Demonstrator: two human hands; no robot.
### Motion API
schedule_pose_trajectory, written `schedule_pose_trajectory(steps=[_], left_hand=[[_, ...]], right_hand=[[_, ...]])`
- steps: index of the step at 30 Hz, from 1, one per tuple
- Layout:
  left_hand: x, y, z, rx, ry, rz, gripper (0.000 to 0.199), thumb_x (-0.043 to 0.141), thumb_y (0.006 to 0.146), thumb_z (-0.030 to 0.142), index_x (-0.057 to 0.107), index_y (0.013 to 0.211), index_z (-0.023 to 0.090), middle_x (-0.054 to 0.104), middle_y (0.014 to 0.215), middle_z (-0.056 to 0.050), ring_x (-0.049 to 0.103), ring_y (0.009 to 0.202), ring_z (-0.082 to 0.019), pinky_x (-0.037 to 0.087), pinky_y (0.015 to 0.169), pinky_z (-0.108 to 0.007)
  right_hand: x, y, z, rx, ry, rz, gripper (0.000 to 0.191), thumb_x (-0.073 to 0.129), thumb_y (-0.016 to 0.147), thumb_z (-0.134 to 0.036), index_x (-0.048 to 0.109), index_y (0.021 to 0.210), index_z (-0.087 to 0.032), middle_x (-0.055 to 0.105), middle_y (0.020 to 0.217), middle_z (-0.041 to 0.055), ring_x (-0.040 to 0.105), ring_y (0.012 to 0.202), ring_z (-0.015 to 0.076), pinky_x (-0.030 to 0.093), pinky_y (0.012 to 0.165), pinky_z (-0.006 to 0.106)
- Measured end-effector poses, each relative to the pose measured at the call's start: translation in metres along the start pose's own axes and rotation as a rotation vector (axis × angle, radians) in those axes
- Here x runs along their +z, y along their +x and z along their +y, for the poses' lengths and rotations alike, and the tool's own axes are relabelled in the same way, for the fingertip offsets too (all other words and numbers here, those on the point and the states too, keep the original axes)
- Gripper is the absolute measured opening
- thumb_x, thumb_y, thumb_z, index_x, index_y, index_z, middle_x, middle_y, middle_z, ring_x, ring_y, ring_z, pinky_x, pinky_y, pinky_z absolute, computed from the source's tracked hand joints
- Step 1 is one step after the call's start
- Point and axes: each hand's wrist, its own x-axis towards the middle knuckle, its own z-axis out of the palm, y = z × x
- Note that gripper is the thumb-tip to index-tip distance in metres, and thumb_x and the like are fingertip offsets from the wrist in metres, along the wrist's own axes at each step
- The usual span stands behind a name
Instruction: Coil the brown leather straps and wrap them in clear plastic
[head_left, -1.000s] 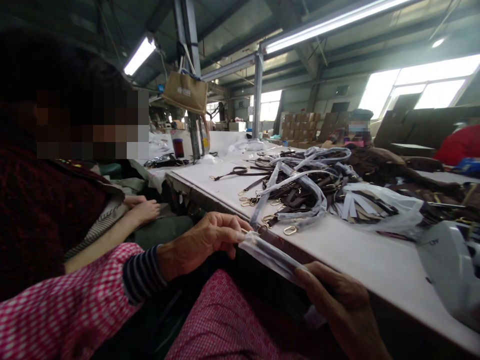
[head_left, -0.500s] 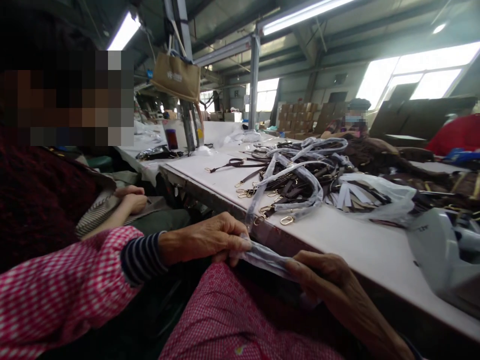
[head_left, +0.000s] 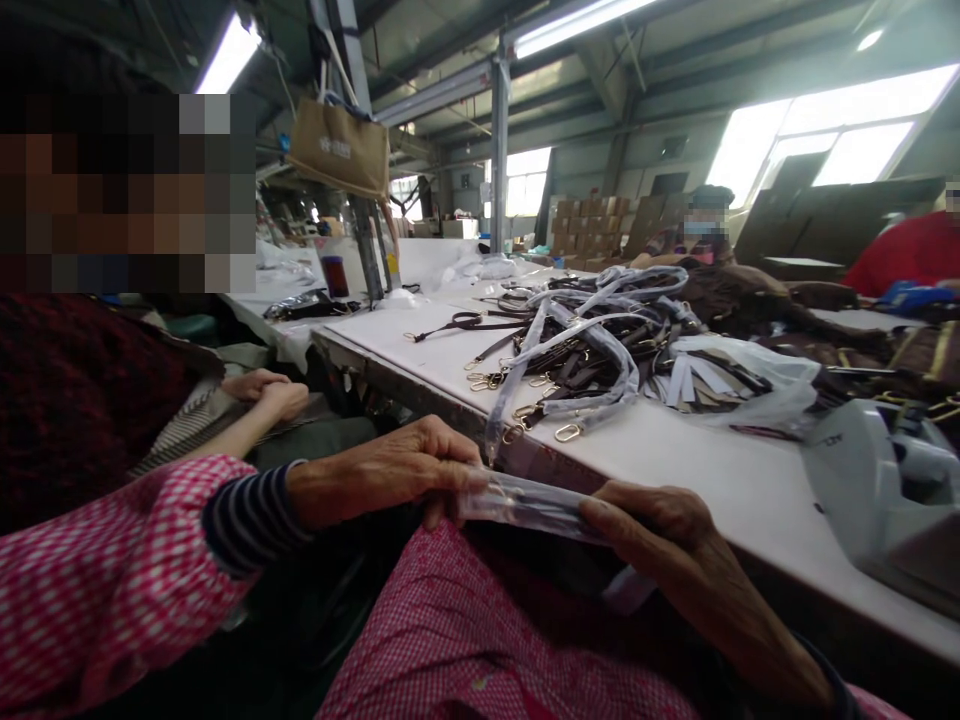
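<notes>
Between my two hands a clear plastic sleeve (head_left: 536,506) is stretched above my lap, with what looks like a dark strap and a metal clasp inside. My left hand (head_left: 420,465) is closed on its left end, thumb on top. The other end is pinched by my right hand (head_left: 652,520), and a pale loose piece hangs below it. On the table just beyond lie dark straps with gold clips (head_left: 525,375), several of them in plastic sleeves. One sleeved strap (head_left: 516,385) hangs over the edge near my left hand.
The white table (head_left: 720,480) runs along my right side. On it stand a white dispenser-like device (head_left: 862,490) and a plastic bag of strips (head_left: 739,385). A co-worker's hands (head_left: 266,393) rest at the left. A tan bag (head_left: 339,147) hangs from a post.
The plastic sleeve is spread wider and flatter between my hands, and the metal part inside now shows. My left hand has shifted slightly left. The camera view has moved a little.
</notes>
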Motion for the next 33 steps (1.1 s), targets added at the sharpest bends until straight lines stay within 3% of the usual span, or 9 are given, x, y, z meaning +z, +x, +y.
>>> schedule_pose_trajectory(steps=[6,11,15,18,22,25,28,30,33], left_hand=[[0.006,0.004,0.001,0.001,-0.184,-0.153,0.031,0.075,0.087,0.041,0.076,0.108,0.018,0.075,0.094,-0.004,0.066,0.08,-0.014,0.051,0.074,-0.023],[0.026,0.023,-0.005,-0.127,-0.228,-0.394,0.038,0.073,0.086,0.056,0.071,0.089,0.018,0.067,0.064,0.001,0.053,0.046,-0.009,0.043,0.05,-0.019],[0.035,0.024,-0.022,-0.095,-0.252,-0.314,0.038,0.072,0.088,0.054,0.07,0.082,0.016,0.061,0.058,0.003,0.045,0.045,-0.007,0.035,0.045,-0.016],[0.036,0.016,-0.031,-0.094,-0.317,-0.279,0.036,0.074,0.086,0.051,0.067,0.08,0.016,0.06,0.058,0.003,0.041,0.044,-0.006,0.031,0.043,-0.016],[0.043,0.008,-0.037,-0.107,-0.43,-0.279,0.033,0.075,0.085,0.047,0.069,0.088,0.015,0.067,0.065,-0.001,0.043,0.045,-0.005,0.032,0.043,-0.015],[0.053,0.008,-0.042,-0.147,-0.549,-0.326,0.036,0.076,0.082,0.048,0.07,0.086,0.013,0.068,0.064,-0.003,0.044,0.041,-0.006,0.035,0.042,-0.016],[0.061,0.007,-0.04,-0.167,-0.605,-0.278,0.041,0.077,0.082,0.052,0.072,0.086,0.011,0.067,0.06,-0.004,0.046,0.039,-0.006,0.035,0.038,-0.016],[0.062,0.004,-0.028,-0.123,-0.626,-0.212,0.039,0.077,0.085,0.05,0.073,0.09,0.012,0.069,0.061,-0.004,0.051,0.042,-0.007,0.037,0.039,-0.014],[0.063,0.007,-0.002,0.046,-0.683,-0.128,0.032,0.075,0.091,0.047,0.074,0.098,0.016,0.075,0.07,-0.006,0.062,0.048,-0.009,0.046,0.045,-0.014]], right_hand=[[-0.006,0.005,-0.007,-0.085,-0.01,-0.155,0.053,0.054,0.1,-0.059,0.057,0.067,-0.017,0.039,0.062,-0.0039,0.038,0.055,0.0099,0.026,0.049,0.027],[-0.003,0.008,-0.011,-0.103,-0.035,-0.24,0.048,0.06,0.099,-0.054,0.063,0.069,-0.017,0.044,0.062,-0.0043,0.039,0.057,0.0094,0.026,0.05,0.026],[-0.008,0.0,0.0,-0.03,-0.034,-0.228,0.029,0.079,0.086,-0.05,0.076,0.095,-0.023,0.066,0.083,-0.0024,0.058,0.078,0.015,0.042,0.066,0.024],[-0.014,-0.004,0.011,-0.039,0.031,-0.207,0.04,0.083,0.084,-0.049,0.074,0.118,-0.029,0.071,0.108,0.0009,0.063,0.097,0.0204,0.049,0.08,0.027],[-0.019,0.0,0.017,-0.215,-0.008,-0.121,0.023,0.065,0.1,-0.042,0.074,0.114,-0.025,0.069,0.095,0.0022,0.062,0.084,0.0166,0.047,0.071,0.025],[-0.023,0.007,0.016,-0.403,-0.111,-0.023,0.023,0.055,0.106,-0.034,0.073,0.115,-0.024,0.069,0.093,0.0037,0.061,0.08,0.0158,0.045,0.07,0.026],[-0.025,0.015,0.018,-0.514,-0.217,0.15,0.024,0.054,0.106,-0.03,0.075,0.114,-0.023,0.071,0.092,0.0052,0.062,0.083,0.0177,0.045,0.074,0.028],[-0.018,0.02,0.024,-0.501,-0.187,0.24,0.024,0.056,0.105,-0.031,0.076,0.114,-0.023,0.073,0.094,0.0059,0.064,0.085,0.0193,0.046,0.076,0.03],[0.013,0.025,0.038,-0.335,0.136,0.25,0.025,0.061,0.101,-0.039,0.077,0.106,-0.02,0.073,0.093,0.0055,0.065,0.085,0.02,0.048,0.076,0.029]])
